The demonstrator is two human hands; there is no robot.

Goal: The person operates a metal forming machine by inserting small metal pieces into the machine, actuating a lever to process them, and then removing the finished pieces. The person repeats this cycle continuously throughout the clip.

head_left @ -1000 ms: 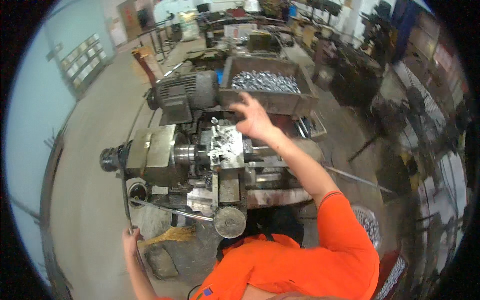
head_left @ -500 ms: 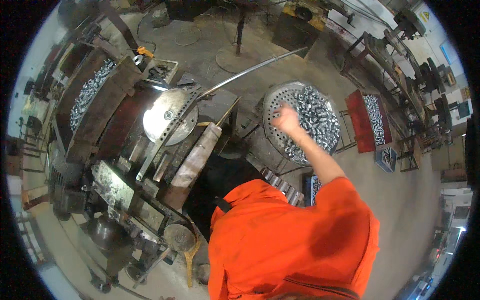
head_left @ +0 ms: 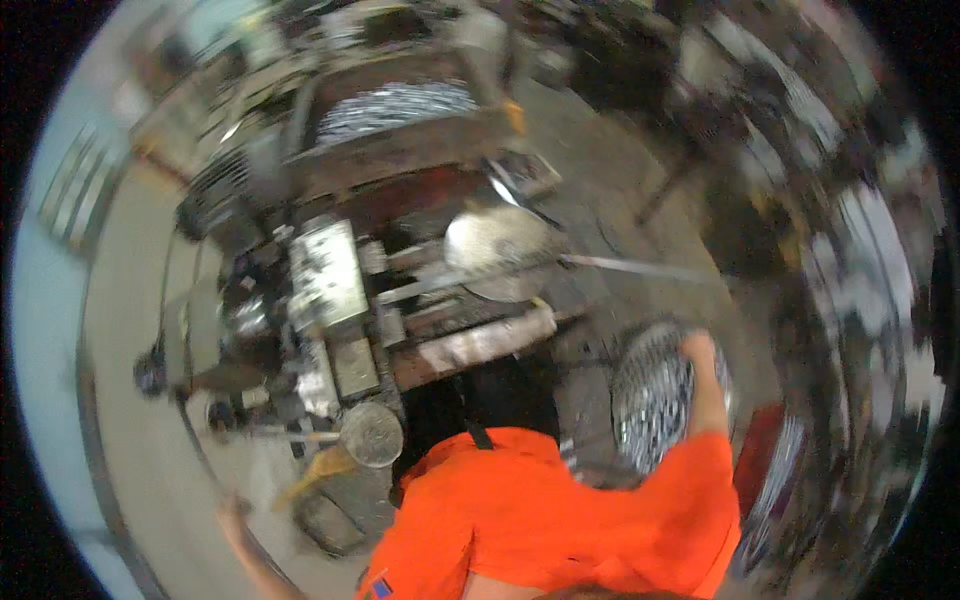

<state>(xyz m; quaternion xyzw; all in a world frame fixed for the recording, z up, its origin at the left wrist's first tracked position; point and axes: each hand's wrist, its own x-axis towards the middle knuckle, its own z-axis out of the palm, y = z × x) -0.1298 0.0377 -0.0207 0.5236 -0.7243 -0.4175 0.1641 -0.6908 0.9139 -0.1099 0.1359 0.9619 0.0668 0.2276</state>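
Everything is smeared by motion. My right hand (head_left: pixel 698 348) is over the far edge of a round perforated metal tray (head_left: pixel 655 335). Small shiny metal pieces (head_left: pixel 650 405) heap in that tray, beside my wrist and forearm. The fingers blur together, so whether they grip a piece does not show. At lower left, my left hand (head_left: pixel 232 512) is out to the side, next to a thin dark rod (head_left: pixel 205 455). Its fingers are also blurred, and contact with the rod cannot be made out.
In front of me stands a machine with a bright round disc (head_left: pixel 495 245) and a long bar (head_left: pixel 640 268) pointing right. Behind it a long trough (head_left: pixel 400 140) holds many metal pieces. A red bin (head_left: pixel 760 445) stands at right; a round pad (head_left: pixel 371 435) is at left.
The view has swung, so the machine and tray sit farther right and the tray lower. My left hand has come into view at lower left. My right hand stays over the tray.
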